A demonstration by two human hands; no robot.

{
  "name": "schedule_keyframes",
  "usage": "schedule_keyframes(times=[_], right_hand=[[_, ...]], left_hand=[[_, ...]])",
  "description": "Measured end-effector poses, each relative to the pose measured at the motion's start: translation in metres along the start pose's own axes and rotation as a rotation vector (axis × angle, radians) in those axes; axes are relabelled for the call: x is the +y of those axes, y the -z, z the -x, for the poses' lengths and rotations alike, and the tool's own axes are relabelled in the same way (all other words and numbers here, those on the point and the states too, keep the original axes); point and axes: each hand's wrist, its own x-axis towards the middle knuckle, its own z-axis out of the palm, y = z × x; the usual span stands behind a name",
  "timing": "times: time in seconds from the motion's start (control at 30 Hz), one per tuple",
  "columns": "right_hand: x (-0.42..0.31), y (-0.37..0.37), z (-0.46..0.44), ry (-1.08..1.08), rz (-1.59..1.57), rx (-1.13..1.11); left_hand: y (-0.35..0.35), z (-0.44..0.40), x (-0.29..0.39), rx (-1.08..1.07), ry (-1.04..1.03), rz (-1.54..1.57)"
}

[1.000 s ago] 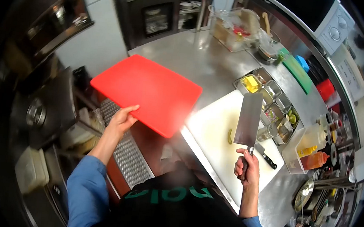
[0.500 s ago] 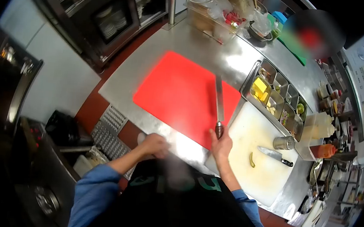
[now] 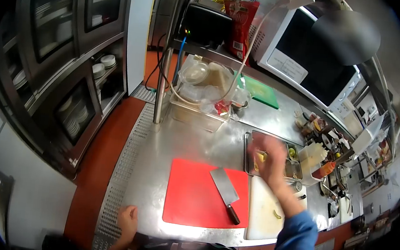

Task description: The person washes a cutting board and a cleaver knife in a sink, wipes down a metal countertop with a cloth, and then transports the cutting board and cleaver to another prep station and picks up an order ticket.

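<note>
A red cutting board (image 3: 186,195) lies on the steel counter, with a cleaver (image 3: 224,186) resting flat on it, handle toward me. To the board's left, at the counter's near edge, is my left hand (image 3: 128,221), fingers curled in and apparently holding nothing. My right hand (image 3: 269,158) is raised, blurred by motion, above or in front of the metal tray of ingredient containers (image 3: 247,163); its fingers look spread and no object shows in them. Right of the red board, a white cutting board (image 3: 260,211) carries a small green curved piece (image 3: 277,214).
Behind the boards stands a clear bin (image 3: 196,117) of plastic containers, beside a shelf post (image 3: 160,93). A microwave (image 3: 305,58) sits on the shelf above. Sauce bottles (image 3: 323,169) stand at right, and a green board (image 3: 262,93) lies at the back.
The cleaver has left my right hand and lies on the red board, which rests on the counter. My right hand has risen toward the ingredient tray. The view has tilted up.
</note>
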Motion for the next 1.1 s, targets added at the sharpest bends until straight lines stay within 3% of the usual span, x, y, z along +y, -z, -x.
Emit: schedule_keyframes(times=[0.07, 0.17, 0.23, 0.33, 0.43, 0.47, 0.53, 0.6, 0.67, 0.73, 0.77, 0.8, 0.83, 0.87, 0.93, 0.97, 1.1], right_hand=[[0.000, 0.001, -0.106, 0.217, 0.202, 0.173], [0.002, -0.028, -0.249, 0.258, 0.447, 0.342], [0.009, -0.049, -0.316, 0.064, 0.450, 0.195], [0.021, -0.101, -0.384, -0.070, 0.595, 0.197], [0.036, -0.147, -0.420, -0.087, 0.633, 0.245], [0.047, -0.159, -0.432, -0.094, 0.523, 0.272], [0.081, -0.165, -0.468, -0.297, 0.463, 0.051], [0.072, -0.160, -0.453, -0.270, 0.328, 0.197], [0.055, -0.159, -0.421, -0.013, 0.131, 0.588], [0.014, -0.149, -0.346, 0.115, -0.646, 0.424], [0.002, -0.136, -0.304, 0.016, -0.849, 0.270], [-0.006, -0.135, -0.269, 0.025, -1.071, 0.320], [0.001, -0.129, -0.239, -0.022, -1.144, 0.227], [-0.012, -0.111, -0.208, -0.170, -1.330, 0.086], [-0.009, -0.086, -0.174, -0.271, -1.321, 0.001], [-0.010, -0.076, -0.165, -0.341, -1.288, 0.067], [0.007, -0.032, -0.136, -0.371, -1.268, 0.095]], left_hand=[[-0.001, -0.001, -0.007, -0.005, 0.062, 0.080], [-0.009, -0.006, -0.024, -0.024, 0.108, 0.168], [-0.016, -0.009, -0.040, -0.018, 0.152, 0.251], [-0.021, -0.013, -0.065, -0.027, 0.186, 0.348], [0.005, -0.024, -0.037, -0.151, 0.376, 0.265], [0.012, -0.027, -0.032, -0.178, 0.337, 0.229], [0.019, -0.034, -0.022, -0.250, 0.261, 0.154], [0.013, -0.041, -0.017, -0.293, 0.280, 0.209], [0.011, -0.049, -0.003, -0.341, 0.302, 0.276], [0.011, -0.060, 0.019, -0.376, 0.332, 0.346], [0.009, -0.057, 0.019, -0.383, 0.268, 0.347], [0.003, -0.057, 0.016, -0.389, 0.202, 0.344], [0.000, -0.056, 0.012, -0.405, 0.135, 0.332], [0.004, -0.054, 0.013, -0.431, 0.067, 0.314], [0.013, -0.062, 0.037, -0.435, 0.182, 0.358], [0.015, -0.060, 0.047, -0.429, 0.247, 0.382], [0.004, -0.040, 0.035, -0.501, 0.295, 0.502]])
